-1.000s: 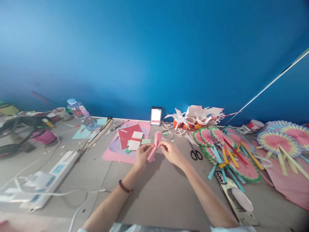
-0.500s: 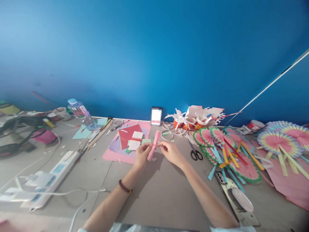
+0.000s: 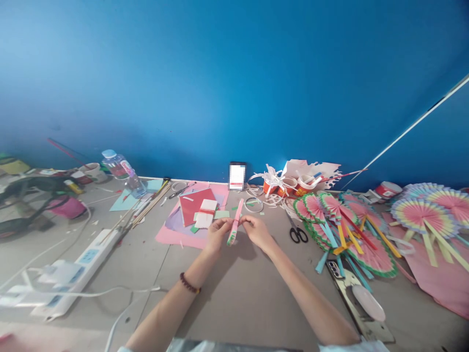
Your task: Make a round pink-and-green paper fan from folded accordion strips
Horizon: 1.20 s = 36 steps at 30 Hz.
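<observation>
A narrow pleated pink paper strip (image 3: 233, 233) stands tilted between my hands, over the middle of the table, with green edging visible at its near end. My left hand (image 3: 217, 235) is closed on it from the left, thumb and fingers pinched at about its middle. From the right, my right hand (image 3: 258, 231) pinches at the same middle part; whether a thin tie is between those fingertips I cannot tell. Beyond the left hand lies a white card bundle with a red band (image 3: 205, 214), on red paper (image 3: 190, 208) and pink sheets (image 3: 164, 238).
Black-handled scissors (image 3: 298, 235) and pleated paper fans (image 3: 373, 254) lie to the right, near a phone (image 3: 348, 293). Red cups (image 3: 306, 186) and a small screen (image 3: 237, 176) stand by the blue wall. Leftward are a bottle (image 3: 126, 171), sticks (image 3: 152, 205) and a power strip (image 3: 90, 256).
The pleated pink strip has turned in my fingers, now showing a narrower side and its green edging at the near end. My right hand has moved slightly left, closer to it.
</observation>
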Available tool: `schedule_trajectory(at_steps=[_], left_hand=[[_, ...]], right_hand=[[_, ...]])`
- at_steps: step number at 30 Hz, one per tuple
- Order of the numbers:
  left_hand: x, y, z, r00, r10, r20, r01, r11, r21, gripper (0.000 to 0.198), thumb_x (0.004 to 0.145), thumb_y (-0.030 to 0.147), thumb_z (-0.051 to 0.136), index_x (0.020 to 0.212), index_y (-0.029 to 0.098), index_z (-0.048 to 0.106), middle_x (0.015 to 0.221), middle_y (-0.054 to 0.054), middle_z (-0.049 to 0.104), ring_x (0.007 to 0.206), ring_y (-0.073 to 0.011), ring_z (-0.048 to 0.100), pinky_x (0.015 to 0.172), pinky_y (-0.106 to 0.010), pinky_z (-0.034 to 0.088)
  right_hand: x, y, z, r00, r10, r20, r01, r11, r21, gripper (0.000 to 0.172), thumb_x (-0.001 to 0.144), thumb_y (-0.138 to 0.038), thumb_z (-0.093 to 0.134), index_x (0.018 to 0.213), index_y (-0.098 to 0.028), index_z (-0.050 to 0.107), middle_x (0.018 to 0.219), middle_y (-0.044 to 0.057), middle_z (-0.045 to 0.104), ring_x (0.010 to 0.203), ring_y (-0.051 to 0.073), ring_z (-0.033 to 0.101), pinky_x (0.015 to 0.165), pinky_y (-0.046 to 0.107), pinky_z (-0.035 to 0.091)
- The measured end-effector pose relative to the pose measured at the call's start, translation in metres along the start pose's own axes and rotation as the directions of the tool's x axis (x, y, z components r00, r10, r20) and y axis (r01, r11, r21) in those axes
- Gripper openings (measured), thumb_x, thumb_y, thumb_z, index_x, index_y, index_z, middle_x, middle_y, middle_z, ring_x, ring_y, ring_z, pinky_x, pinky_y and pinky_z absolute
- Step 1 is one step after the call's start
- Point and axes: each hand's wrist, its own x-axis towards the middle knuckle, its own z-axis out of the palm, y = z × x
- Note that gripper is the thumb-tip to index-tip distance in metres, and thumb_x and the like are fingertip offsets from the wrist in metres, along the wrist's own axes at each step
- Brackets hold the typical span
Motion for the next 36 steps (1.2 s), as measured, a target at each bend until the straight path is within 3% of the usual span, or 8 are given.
schedule_trajectory(at_steps=[3,8,13,18,23,27,31,36], left_hand=[[-0.001,0.001,0.001,0.997,-0.045,0.066,0.047,0.999,-0.022,0.022,0.062,0.037,0.074,0.071,0.018,0.068,0.068,-0.002,0.067,0.061,-0.0148,0.06,0.057,-0.023,0.047],[-0.006,0.01,0.004,0.995,-0.068,0.076,0.072,0.996,-0.057,0.019,0.063,0.038,0.073,0.07,0.021,0.068,0.068,-0.002,0.067,0.06,-0.0151,0.059,0.056,-0.024,0.047],[-0.007,0.012,0.005,0.998,-0.056,0.038,0.058,0.997,-0.045,0.023,0.062,0.039,0.074,0.071,0.02,0.068,0.069,-0.003,0.067,0.057,-0.0141,0.058,0.052,-0.023,0.044],[-0.006,0.004,0.008,0.997,0.021,-0.071,-0.025,0.998,-0.056,0.029,0.057,0.04,0.077,0.072,0.016,0.068,0.07,-0.002,0.067,0.062,-0.0126,0.058,0.057,-0.022,0.044],[-0.008,0.0,0.009,0.996,0.025,-0.086,-0.031,0.997,-0.071,0.031,0.058,0.04,0.077,0.073,0.015,0.066,0.068,-0.001,0.065,0.061,-0.0119,0.057,0.059,-0.022,0.044],[-0.008,0.003,0.008,0.995,0.052,-0.084,-0.055,0.998,-0.03,0.03,0.062,0.04,0.074,0.074,0.015,0.064,0.069,-0.001,0.064,0.062,-0.0122,0.057,0.06,-0.022,0.044],[-0.009,0.006,0.008,0.986,0.125,-0.108,-0.121,0.992,0.043,0.027,0.062,0.04,0.073,0.071,0.016,0.063,0.068,0.0,0.062,0.06,-0.0114,0.056,0.06,-0.022,0.043],[-0.01,0.007,0.009,0.987,0.13,-0.098,-0.124,0.99,0.065,0.028,0.065,0.042,0.071,0.074,0.017,0.063,0.067,0.0,0.062,0.059,-0.0114,0.055,0.055,-0.021,0.042]], right_hand=[[0.0,0.0,0.0,0.998,0.015,-0.06,-0.015,1.0,-0.006,0.033,0.076,-0.021,0.038,0.072,-0.018,0.07,0.056,-0.002,0.057,0.054,0.012,0.048,0.053,0.021,0.034],[-0.003,-0.004,0.003,0.995,0.007,-0.099,0.002,0.996,0.089,0.033,0.079,-0.037,0.048,0.067,-0.016,0.071,0.056,-0.001,0.057,0.056,0.012,0.048,0.052,0.021,0.033],[-0.002,0.0,0.011,0.994,0.06,-0.093,-0.033,0.963,0.268,0.036,0.073,-0.05,0.059,0.073,-0.016,0.072,0.063,0.001,0.063,0.056,0.013,0.047,0.048,0.021,0.032],[-0.002,0.0,0.016,0.958,0.282,0.055,-0.264,0.788,0.555,0.039,0.061,-0.049,0.07,0.08,-0.014,0.07,0.042,-0.008,0.039,0.038,0.005,0.022,0.037,0.02,0.014],[-0.002,-0.005,0.02,0.927,0.367,0.075,-0.313,0.651,0.692,0.035,0.052,-0.043,0.076,0.07,-0.015,0.066,0.039,-0.012,0.027,0.038,0.003,0.017,0.036,0.019,0.011],[-0.002,-0.005,0.02,0.932,0.357,0.062,-0.307,0.688,0.658,0.035,0.054,-0.045,0.075,0.069,-0.014,0.067,0.039,-0.011,0.027,0.038,0.003,0.018,0.036,0.019,0.012],[-0.003,-0.002,0.02,0.95,0.31,0.043,-0.273,0.754,0.597,0.035,0.057,-0.046,0.073,0.071,-0.014,0.069,0.042,-0.008,0.037,0.039,0.003,0.02,0.036,0.02,0.014],[-0.002,0.001,0.021,0.963,0.267,0.029,-0.233,0.778,0.583,0.035,0.059,-0.046,0.072,0.076,-0.015,0.071,0.046,-0.006,0.044,0.038,0.003,0.021,0.036,0.02,0.014]])
